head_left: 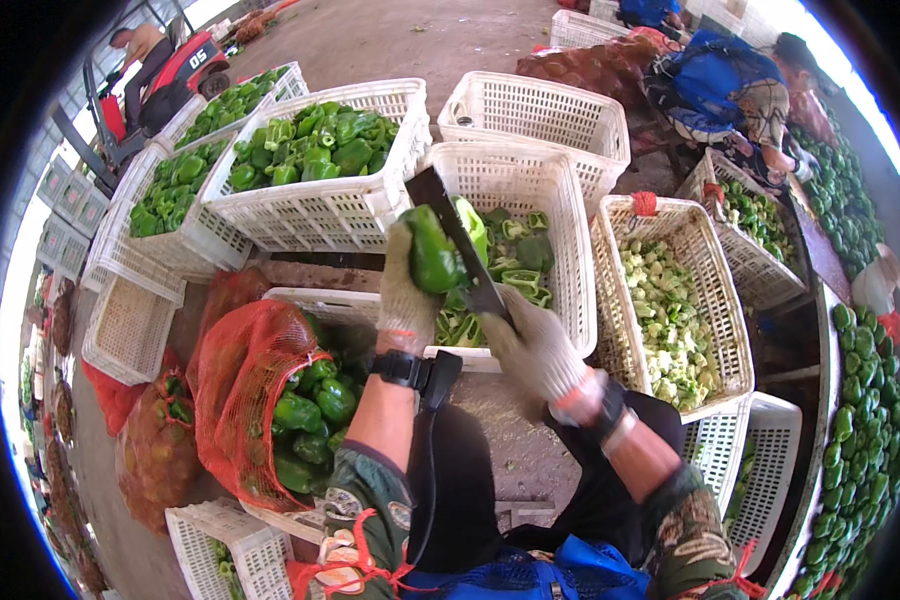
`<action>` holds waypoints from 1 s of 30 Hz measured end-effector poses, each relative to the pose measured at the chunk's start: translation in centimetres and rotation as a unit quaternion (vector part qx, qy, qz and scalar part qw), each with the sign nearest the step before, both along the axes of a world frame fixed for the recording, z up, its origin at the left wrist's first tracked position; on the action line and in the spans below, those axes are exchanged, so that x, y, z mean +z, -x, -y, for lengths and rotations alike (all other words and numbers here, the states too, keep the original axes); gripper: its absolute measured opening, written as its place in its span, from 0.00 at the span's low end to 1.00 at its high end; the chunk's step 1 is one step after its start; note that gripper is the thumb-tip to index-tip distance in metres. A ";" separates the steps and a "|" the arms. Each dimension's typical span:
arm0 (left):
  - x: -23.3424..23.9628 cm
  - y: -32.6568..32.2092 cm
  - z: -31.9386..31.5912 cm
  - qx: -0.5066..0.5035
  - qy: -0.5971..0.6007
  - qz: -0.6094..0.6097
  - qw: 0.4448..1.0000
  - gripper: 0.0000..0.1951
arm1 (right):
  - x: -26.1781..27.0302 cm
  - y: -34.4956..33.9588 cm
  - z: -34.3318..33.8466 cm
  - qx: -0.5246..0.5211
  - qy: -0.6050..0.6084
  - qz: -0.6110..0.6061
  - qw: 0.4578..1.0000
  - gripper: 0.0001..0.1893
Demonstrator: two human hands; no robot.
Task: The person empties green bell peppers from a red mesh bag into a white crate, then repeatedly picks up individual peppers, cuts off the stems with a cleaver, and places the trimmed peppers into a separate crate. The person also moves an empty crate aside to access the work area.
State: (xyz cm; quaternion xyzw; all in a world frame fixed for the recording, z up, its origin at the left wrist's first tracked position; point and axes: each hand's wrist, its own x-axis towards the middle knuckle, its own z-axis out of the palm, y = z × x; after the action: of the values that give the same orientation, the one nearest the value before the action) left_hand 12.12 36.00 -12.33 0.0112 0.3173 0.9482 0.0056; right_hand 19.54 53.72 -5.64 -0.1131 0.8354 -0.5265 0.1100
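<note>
My left hand (409,289), in a knit glove, is closed on a green bell pepper (431,251). A knife with a broad dark blade (454,232) is gripped in my gloved right hand (532,341). The blade lies across the pepper's right side, with a lighter green piece of pepper (471,225) just beyond it. Beneath both hands stands a white plastic crate (581,262) holding cut pepper pieces (525,281). Whole peppers (315,412) fill an open red mesh bag (247,382) to the left.
A crate of pale trimmings (671,322) stands right. Crates of peppers (322,146) are at upper left; another white crate (532,109) stands beyond mine. A co-worker (742,90) sits at upper right beside heaped peppers (840,187). Someone sits on a red vehicle (187,60) far left.
</note>
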 end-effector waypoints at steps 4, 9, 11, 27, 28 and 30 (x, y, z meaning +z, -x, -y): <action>-0.9 1.0 -0.8 0.042 0.020 0.042 0.998 0.31 | -5.0 2.0 1.0 -0.014 -0.042 -0.102 0.994 0.17; -4.5 1.8 1.2 0.079 0.295 -0.006 0.952 0.22 | -6.2 3.5 0.9 0.027 -0.147 -0.103 0.983 0.20; -5.7 1.5 2.2 0.054 0.159 0.008 0.986 0.20 | -5.8 3.5 1.3 0.049 -0.132 -0.072 0.988 0.20; -2.6 -8.5 16.9 0.215 0.773 -0.140 0.580 0.15 | -6.9 5.5 -0.4 -0.135 0.378 0.184 0.897 0.14; -1.7 -11.6 19.3 0.251 0.681 -0.073 0.685 0.14 | -6.5 5.2 -0.2 -0.135 0.411 0.190 0.882 0.13; -0.8 -20.7 21.8 0.228 0.471 0.203 0.827 0.13 | -6.2 4.6 0.2 -0.150 0.341 0.136 0.918 0.11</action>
State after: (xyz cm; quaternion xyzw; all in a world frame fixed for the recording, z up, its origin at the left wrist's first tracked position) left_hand 32.85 14.19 -13.09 -0.2580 0.7110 0.6385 -0.1422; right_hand 14.97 53.49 -11.81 0.0557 0.5893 -0.8001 0.0970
